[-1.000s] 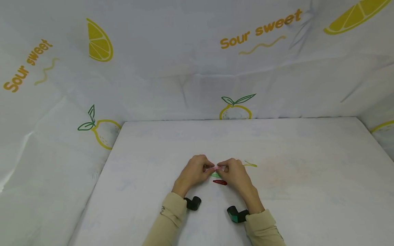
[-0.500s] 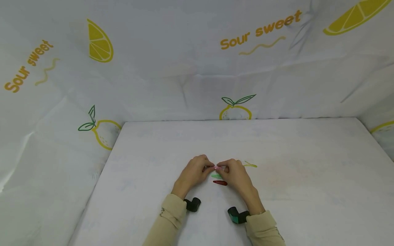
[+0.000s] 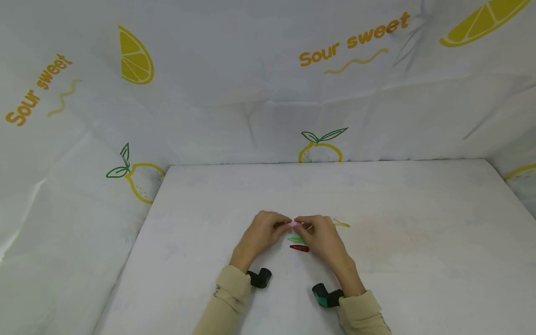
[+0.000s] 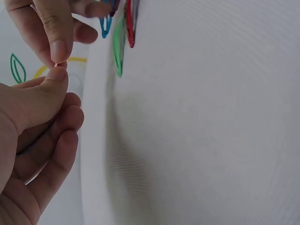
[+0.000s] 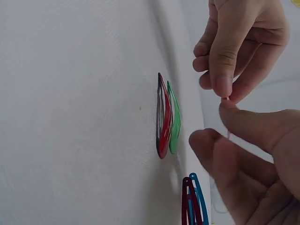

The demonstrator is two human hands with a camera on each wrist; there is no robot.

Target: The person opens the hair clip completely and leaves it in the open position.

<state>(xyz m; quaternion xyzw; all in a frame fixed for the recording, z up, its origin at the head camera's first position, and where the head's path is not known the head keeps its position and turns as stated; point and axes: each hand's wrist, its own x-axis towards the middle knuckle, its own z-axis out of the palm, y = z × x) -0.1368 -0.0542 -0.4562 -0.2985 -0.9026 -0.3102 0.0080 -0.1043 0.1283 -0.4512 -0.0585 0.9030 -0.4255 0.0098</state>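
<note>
Between both hands is a slim pink hair clip, mostly covered by the fingers. My left hand pinches one end of it with thumb and forefinger. From the other side, my right hand pinches it too, thumb against fingertips; a thin pink edge shows there in the right wrist view. Just nearer than the hands lie a green snap hair clip and a red one, side by side. Both hands appear raised over the tabletop in the wrist views.
Beyond the right hand lies a yellow hair clip. A dark red clip and a blue clip lie together on the white table. A lemon-print cloth stands behind the table's far edge.
Both hands have shifted slightly up and away, with the pink hair clip between them. The wrists have spread a little apart. The green and red clips have stayed put.
</note>
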